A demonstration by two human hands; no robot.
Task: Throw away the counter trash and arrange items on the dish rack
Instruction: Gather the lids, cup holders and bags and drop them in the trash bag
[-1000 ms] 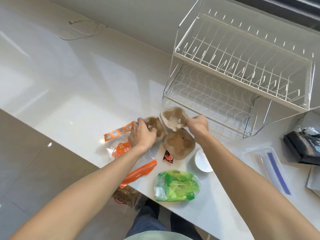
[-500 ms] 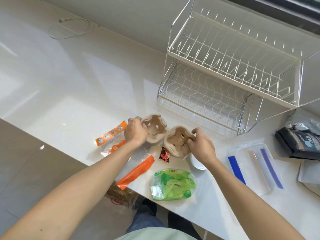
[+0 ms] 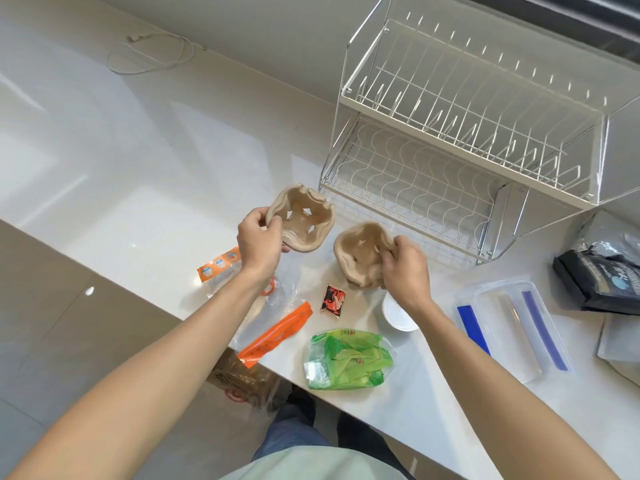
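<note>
My left hand point(image 3: 258, 239) grips the left rim of one beige pulp cup holder point(image 3: 304, 220), held above the white counter point(image 3: 114, 188). Just right of it, my right hand point(image 3: 405, 271) grips a second beige pulp cup holder point(image 3: 360, 252), lower and close to the counter. The two holders are apart. Behind them stands an empty two-tier white wire dish rack point(image 3: 464, 133). Trash lies near the front edge: a clear bag with orange strips point(image 3: 277, 327), a small red-black sachet point(image 3: 333, 297), a green plastic bag point(image 3: 346, 358).
A white round lid point(image 3: 398, 313) sits under my right wrist. A clear container with blue clips point(image 3: 512, 327) lies to the right, with a black pouch point(image 3: 602, 278) beyond it. A white cable point(image 3: 152, 53) lies at the back left. A brown bag point(image 3: 242, 382) hangs below the counter edge.
The two cup holders, joined a second ago, have been pulled apart. My left hand has lifted its holder up and left; my right hand keeps the other one low.
</note>
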